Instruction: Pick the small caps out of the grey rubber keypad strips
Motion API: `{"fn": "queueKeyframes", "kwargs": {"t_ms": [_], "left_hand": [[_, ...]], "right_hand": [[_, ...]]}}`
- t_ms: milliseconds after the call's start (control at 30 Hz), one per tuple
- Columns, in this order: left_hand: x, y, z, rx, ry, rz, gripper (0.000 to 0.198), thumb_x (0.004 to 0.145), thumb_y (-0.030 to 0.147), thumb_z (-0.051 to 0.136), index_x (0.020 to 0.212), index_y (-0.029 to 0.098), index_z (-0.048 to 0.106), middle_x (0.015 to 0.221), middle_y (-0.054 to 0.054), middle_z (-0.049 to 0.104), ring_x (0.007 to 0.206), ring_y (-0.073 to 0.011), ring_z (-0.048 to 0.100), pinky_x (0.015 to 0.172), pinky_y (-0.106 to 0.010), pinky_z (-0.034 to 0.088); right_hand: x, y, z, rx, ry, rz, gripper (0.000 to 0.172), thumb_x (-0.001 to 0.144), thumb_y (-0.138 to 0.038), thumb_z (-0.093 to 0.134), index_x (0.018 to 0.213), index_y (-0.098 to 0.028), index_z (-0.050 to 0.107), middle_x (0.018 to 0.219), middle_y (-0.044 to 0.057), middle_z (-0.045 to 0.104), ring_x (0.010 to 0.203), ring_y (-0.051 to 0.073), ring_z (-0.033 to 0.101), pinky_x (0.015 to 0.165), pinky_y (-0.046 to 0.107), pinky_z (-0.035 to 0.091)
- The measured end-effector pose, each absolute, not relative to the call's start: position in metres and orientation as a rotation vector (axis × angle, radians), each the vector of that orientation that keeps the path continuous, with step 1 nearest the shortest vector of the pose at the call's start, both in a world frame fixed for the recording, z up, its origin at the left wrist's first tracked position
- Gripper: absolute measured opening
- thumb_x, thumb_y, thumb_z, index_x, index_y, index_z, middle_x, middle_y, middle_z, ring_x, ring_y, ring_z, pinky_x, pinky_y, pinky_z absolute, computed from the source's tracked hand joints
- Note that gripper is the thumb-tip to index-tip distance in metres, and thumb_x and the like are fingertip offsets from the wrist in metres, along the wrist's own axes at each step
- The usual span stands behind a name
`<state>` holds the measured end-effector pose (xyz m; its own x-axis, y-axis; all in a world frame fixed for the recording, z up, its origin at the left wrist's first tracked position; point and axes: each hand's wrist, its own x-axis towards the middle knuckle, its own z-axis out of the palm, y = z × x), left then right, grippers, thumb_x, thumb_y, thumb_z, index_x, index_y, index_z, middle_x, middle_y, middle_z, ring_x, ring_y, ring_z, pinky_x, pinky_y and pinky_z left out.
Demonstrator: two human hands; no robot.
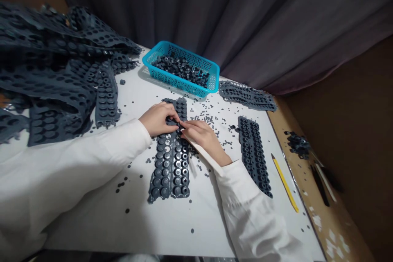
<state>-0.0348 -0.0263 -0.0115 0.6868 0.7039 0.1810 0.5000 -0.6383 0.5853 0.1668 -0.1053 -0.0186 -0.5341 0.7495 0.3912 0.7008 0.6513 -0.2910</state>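
Observation:
A dark grey moulded rubber sheet [166, 168] with rows of round caps lies lengthwise before me on the white table. Over its upper part, my left hand [160, 118] is closed, thumb and fingertips pinching the sheet around one of its caps. My right hand [204, 137] meets it there, fingertips nearly touching those of the left. A long white stick-like tool [204, 155] is tucked in the right hand and slants back towards the wrist; its tip is hidden at the fingers. Two caps left of the sheet's middle show white openings.
A blue plastic basket [181, 84] of small dark rubber pieces stands behind. Piled rubber sheets [61, 77] fill the left. At right lie another capped sheet [253, 151], a perforated sheet [248, 96] and a yellow pencil-like tool [285, 184]. Small dark discs litter the table [107, 229].

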Motion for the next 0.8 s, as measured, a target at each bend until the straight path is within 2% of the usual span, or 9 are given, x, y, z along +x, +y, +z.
{"fn": "queueKeyframes", "kwargs": {"t_ms": [200, 367, 533, 633, 800], "left_hand": [[-0.035, -0.026, -0.012, 2.398, 0.946, 0.525, 0.018, 0.072, 0.027, 0.067, 0.086, 0.017, 0.073, 0.086, -0.004, 0.064, 0.087, -0.0225, 0.058, 0.081, -0.034, 0.044], [-0.035, -0.024, -0.012, 2.395, 0.966, 0.518, 0.018, 0.071, 0.028, 0.069, 0.086, 0.019, 0.073, 0.085, -0.003, 0.064, 0.086, -0.0223, 0.058, 0.083, -0.034, 0.044], [-0.035, -0.024, -0.013, 2.395, 0.967, 0.521, 0.018, 0.072, 0.031, 0.069, 0.086, 0.020, 0.073, 0.085, -0.003, 0.064, 0.086, -0.0221, 0.058, 0.083, -0.034, 0.043], [-0.036, -0.025, -0.013, 2.408, 0.948, 0.535, 0.017, 0.072, 0.031, 0.068, 0.085, 0.020, 0.072, 0.083, -0.003, 0.062, 0.084, -0.0217, 0.057, 0.081, -0.034, 0.043], [-0.038, -0.025, -0.012, 2.440, 0.913, 0.605, 0.015, 0.071, 0.029, 0.066, 0.081, 0.018, 0.067, 0.079, -0.002, 0.059, 0.081, -0.0201, 0.055, 0.076, -0.031, 0.042]], "right_hand": [[0.162, -0.110, -0.013, -1.060, -2.556, -0.255, 0.014, 0.096, -0.021, 0.051, 0.094, -0.019, 0.064, 0.122, 0.010, 0.068, 0.108, 0.022, 0.061, 0.089, 0.037, 0.051], [0.163, -0.109, -0.017, -1.117, -2.483, -0.292, 0.016, 0.096, -0.019, 0.049, 0.095, -0.019, 0.064, 0.119, 0.013, 0.069, 0.104, 0.023, 0.062, 0.088, 0.038, 0.054], [0.169, -0.105, -0.022, -1.262, -2.123, -0.066, 0.014, 0.095, -0.022, 0.049, 0.093, -0.020, 0.063, 0.117, 0.014, 0.070, 0.105, 0.023, 0.064, 0.086, 0.039, 0.056], [0.168, -0.112, -0.017, -1.261, -1.934, 0.174, 0.007, 0.093, -0.025, 0.054, 0.092, -0.022, 0.060, 0.120, 0.013, 0.069, 0.110, 0.023, 0.064, 0.092, 0.041, 0.054], [0.164, -0.125, -0.015, -1.091, -1.960, 0.497, 0.003, 0.091, -0.025, 0.058, 0.091, -0.022, 0.060, 0.123, 0.013, 0.068, 0.117, 0.022, 0.061, 0.097, 0.042, 0.052]]}}
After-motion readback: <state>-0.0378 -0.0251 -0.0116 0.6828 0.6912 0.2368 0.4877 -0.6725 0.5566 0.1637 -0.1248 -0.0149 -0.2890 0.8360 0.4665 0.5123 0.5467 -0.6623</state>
